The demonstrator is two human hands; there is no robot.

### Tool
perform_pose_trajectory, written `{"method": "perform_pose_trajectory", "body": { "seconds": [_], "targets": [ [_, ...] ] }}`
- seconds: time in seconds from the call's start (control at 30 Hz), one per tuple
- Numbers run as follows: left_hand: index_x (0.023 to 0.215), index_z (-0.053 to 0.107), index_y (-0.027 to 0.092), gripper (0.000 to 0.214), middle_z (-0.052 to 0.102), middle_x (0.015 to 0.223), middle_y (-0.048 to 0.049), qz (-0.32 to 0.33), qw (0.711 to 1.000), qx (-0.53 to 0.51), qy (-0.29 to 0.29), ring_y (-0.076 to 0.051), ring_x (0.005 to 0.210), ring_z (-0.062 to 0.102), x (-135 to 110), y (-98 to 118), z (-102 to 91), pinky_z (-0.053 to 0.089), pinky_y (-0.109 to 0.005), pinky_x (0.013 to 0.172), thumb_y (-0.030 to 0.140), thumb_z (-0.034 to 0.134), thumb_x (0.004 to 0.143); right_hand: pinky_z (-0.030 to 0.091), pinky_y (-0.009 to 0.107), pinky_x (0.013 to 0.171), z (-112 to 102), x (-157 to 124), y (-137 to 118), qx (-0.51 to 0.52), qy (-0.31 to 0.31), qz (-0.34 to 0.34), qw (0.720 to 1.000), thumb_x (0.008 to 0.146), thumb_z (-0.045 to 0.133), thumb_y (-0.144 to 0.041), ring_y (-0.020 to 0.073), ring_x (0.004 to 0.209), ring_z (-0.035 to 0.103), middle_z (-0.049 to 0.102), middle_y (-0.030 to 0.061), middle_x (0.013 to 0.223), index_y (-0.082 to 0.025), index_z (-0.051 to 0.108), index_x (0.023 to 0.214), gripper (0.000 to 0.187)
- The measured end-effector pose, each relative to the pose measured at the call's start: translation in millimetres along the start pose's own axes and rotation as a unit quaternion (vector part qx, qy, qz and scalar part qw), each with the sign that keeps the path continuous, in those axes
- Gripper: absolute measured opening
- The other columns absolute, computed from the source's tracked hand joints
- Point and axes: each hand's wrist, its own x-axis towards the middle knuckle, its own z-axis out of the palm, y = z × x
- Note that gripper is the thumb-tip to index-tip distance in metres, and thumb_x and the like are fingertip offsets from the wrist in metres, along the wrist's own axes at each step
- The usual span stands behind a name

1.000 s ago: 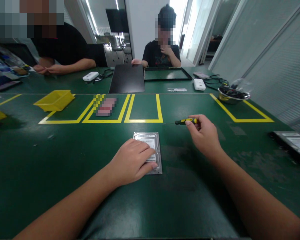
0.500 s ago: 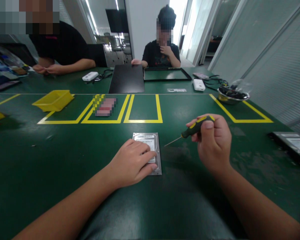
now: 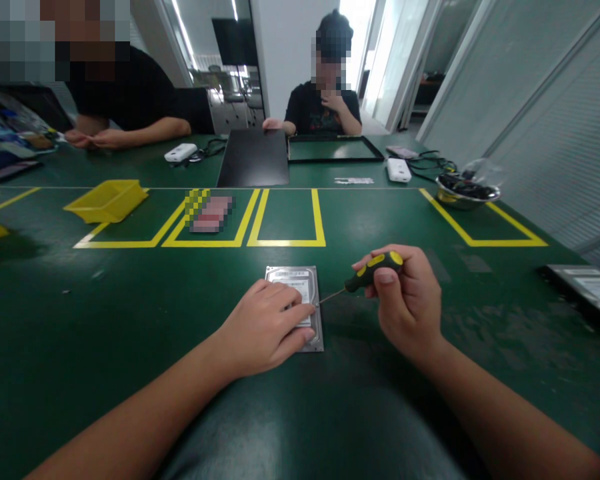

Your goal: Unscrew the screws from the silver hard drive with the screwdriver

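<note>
On the green table, a silver hard drive (image 3: 314, 341) with a white label lies flat. My left hand (image 3: 273, 320) rests over it from the left and holds it down, its fingers covering much of the label. The far side of the drive is hidden under the palm. My right hand (image 3: 413, 297) is closed around the green and yellow handle of a screwdriver (image 3: 375, 270). The thin shaft slopes down to the left, and its tip meets the drive's right edge, close to my left index finger.
Beyond the yellow tape lines stand a yellow bin (image 3: 107, 202) and a metal bowl (image 3: 467, 193) of dark parts. Another drive (image 3: 587, 293) lies at right. Two people sit opposite; one touches a black panel (image 3: 254, 158) beside a black frame (image 3: 336, 160).
My right hand has moved left and slightly down, bringing the screwdriver tip from beside the hard drive onto its right edge. My left hand and the drive have stayed in place.
</note>
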Motion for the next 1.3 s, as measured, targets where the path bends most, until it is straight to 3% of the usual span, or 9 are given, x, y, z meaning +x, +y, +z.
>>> {"method": "perform_pose_trajectory", "body": {
  "seconds": [0.23,0.47,0.63,0.83,1.0,1.2,1.3],
  "targets": [
    [0.117,0.064,0.021,0.034,0.062,0.101,-0.0068,-0.003,1.000,-0.004,-0.002,-0.024,0.094,0.056,0.5,1.0,-1.3,0.038,-0.042,0.084,0.042,0.044,0.099,0.048,0.026,0.055,1.8,-0.9,-1.1,0.004,-0.009,0.005,1.000,0.096,0.054,-0.032,0.0106,0.061,0.058,0.068,0.0018,0.093,-0.023,0.055,0.108,0.015],
    [0.118,0.063,0.021,0.034,0.062,0.102,-0.0067,-0.003,1.000,-0.001,-0.003,-0.024,0.094,0.056,1.1,1.0,-1.6,0.038,-0.042,0.084,0.042,0.044,0.099,0.051,0.028,0.063,0.2,-1.9,-0.5,-0.027,-0.022,-0.013,0.999,0.096,0.054,-0.031,0.0129,0.070,0.063,0.069,0.0020,0.094,-0.023,0.055,0.110,0.016],
    [0.116,0.064,0.021,0.034,0.062,0.101,-0.0064,-0.004,1.000,-0.004,-0.002,-0.025,0.094,0.056,1.0,0.3,-1.6,0.038,-0.042,0.083,0.042,0.044,0.099,0.050,0.027,0.064,-6.1,5.3,-12.3,-0.124,-0.077,-0.065,0.987,0.095,0.056,-0.032,0.0130,0.071,0.064,0.069,0.0025,0.093,-0.022,0.055,0.112,0.019],
    [0.116,0.064,0.021,0.033,0.062,0.100,-0.0066,-0.001,1.000,-0.008,0.001,-0.024,0.093,0.056,-0.9,0.4,-1.4,0.038,-0.042,0.083,0.042,0.044,0.099,0.052,0.029,0.074,-7.7,19.6,-26.3,-0.191,-0.154,-0.181,0.953,0.095,0.057,-0.030,0.0168,0.085,0.065,0.068,0.0044,0.095,-0.022,0.056,0.109,0.017],
    [0.115,0.065,0.021,0.032,0.063,0.101,-0.0069,-0.002,1.000,-0.012,0.004,-0.024,0.094,0.056,-1.5,0.0,-1.8,0.038,-0.042,0.083,0.042,0.046,0.098,0.049,0.028,0.063,-6.5,21.3,-27.3,-0.195,-0.114,-0.141,0.964,0.095,0.055,-0.032,0.0153,0.072,0.063,0.067,0.0032,0.088,-0.022,0.057,0.109,0.017],
    [0.112,0.066,0.021,0.031,0.064,0.099,-0.0061,-0.007,1.000,-0.029,0.009,-0.023,0.093,0.057,0.3,-1.3,-3.1,0.038,-0.040,0.082,0.042,0.046,0.098,0.048,0.030,0.063,-14.4,20.4,-12.7,-0.218,-0.035,-0.096,0.971,0.096,0.052,-0.033,0.0150,0.066,0.060,0.066,0.0021,0.085,-0.023,0.058,0.109,0.017],
    [0.106,0.067,0.022,0.029,0.065,0.096,-0.0048,-0.014,0.999,-0.047,0.006,-0.022,0.091,0.058,4.8,-2.9,-4.7,0.038,-0.039,0.080,0.041,0.046,0.099,0.047,0.032,0.065,-18.6,22.8,2.4,-0.280,-0.015,-0.138,0.950,0.097,0.050,-0.032,0.0167,0.068,0.059,0.065,0.0041,0.085,-0.021,0.057,0.109,0.018]
  ]
}}
